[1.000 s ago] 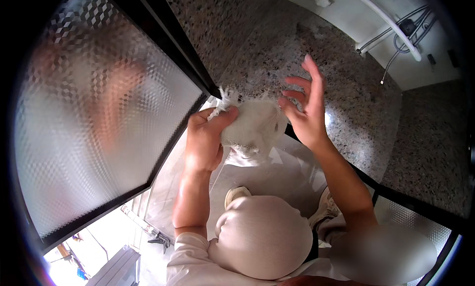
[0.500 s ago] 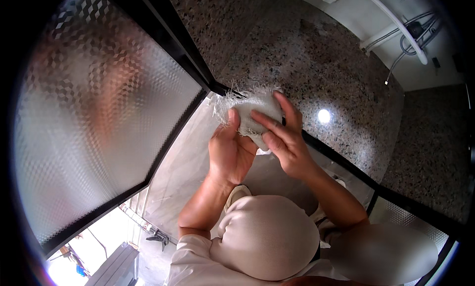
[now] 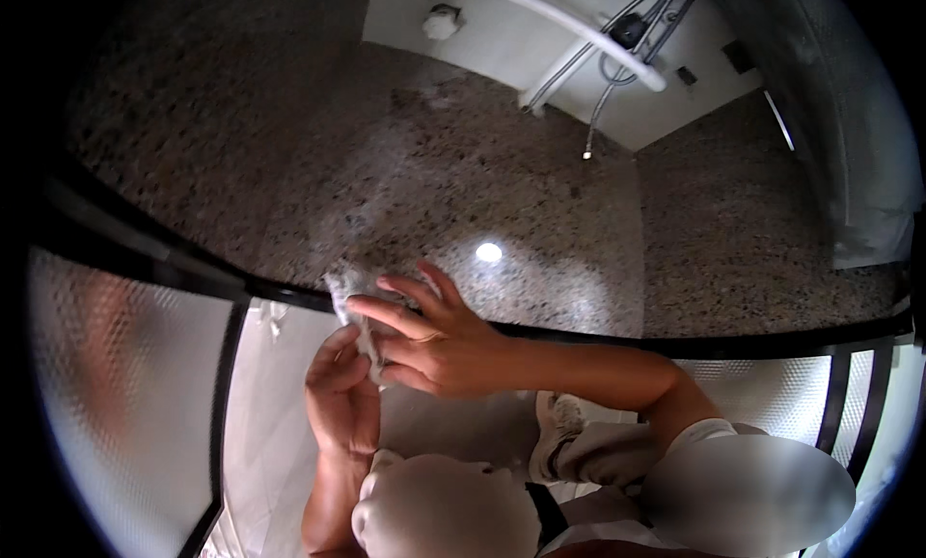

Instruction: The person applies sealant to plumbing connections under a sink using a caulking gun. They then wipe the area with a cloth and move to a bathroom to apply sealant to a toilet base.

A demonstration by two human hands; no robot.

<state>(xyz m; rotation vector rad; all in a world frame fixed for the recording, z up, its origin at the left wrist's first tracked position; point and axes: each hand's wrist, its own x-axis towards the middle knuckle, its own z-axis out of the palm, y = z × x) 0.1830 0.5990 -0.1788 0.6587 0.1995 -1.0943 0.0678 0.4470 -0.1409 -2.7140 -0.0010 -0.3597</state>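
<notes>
Cloth (image 3: 340, 294): whitish, thin, fuzzy upper edge, partly hidden. Left hand (image 3: 342, 394) pinches it; right hand (image 3: 442, 348) lies against it, fingers spread.

Matt cloth (image 3: 340, 292); glossy stone-like slab (image 3: 559, 288); bumpy glass-like panel (image 3: 125, 394); smooth plastic-looking pipe (image 3: 552, 24)

A speckled brown stone surface (image 3: 569, 220) bears a round white glint (image 3: 489, 252) (seemingly reflected light); a pale grey wall (image 3: 502, 56) meets its far edge, black-framed textured glass panels (image 3: 781, 389) its near edge.
</notes>
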